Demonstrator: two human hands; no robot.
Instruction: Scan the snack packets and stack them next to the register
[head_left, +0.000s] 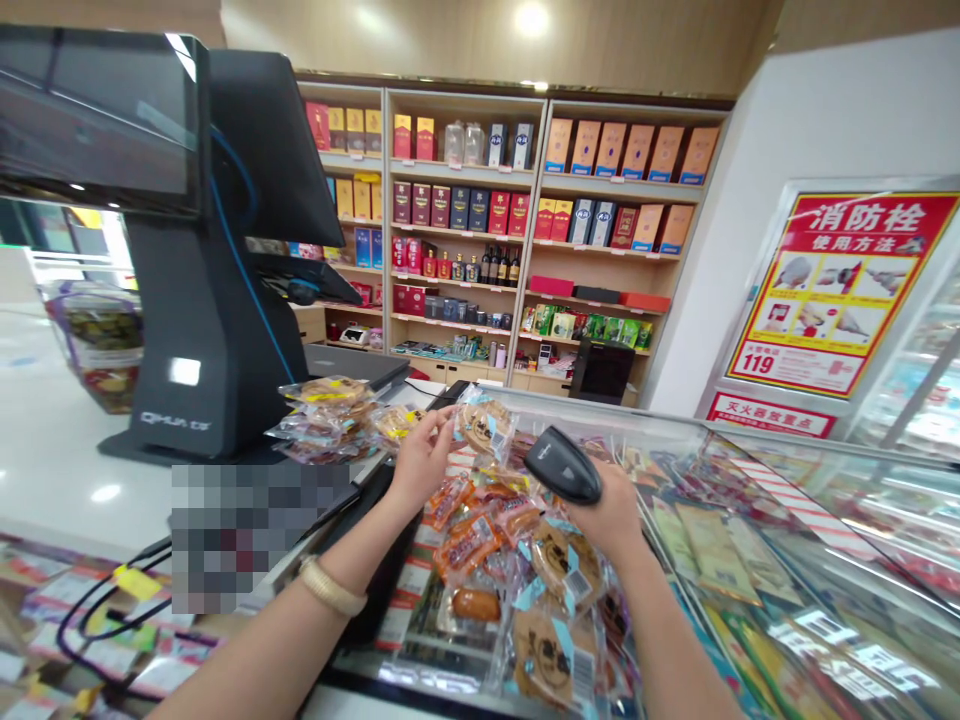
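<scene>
My left hand, with a cream bracelet on its wrist, pinches the edge of a packaged round biscuit in clear wrap with a barcode label. Just to its right, a black barcode scanner is gripped in my right hand, its head tilted towards the biscuit. Below both hands lie more wrapped round biscuits, orange snack packets and a packaged sausage-like snack. Beside my left hand is a pile of wrapped biscuits with yellow labels.
A dark point-of-sale terminal stands on the white counter at left, near a clear jar. A glass-topped case with packets extends right. Shelves of boxed bottles line the back wall. Black cables hang at lower left.
</scene>
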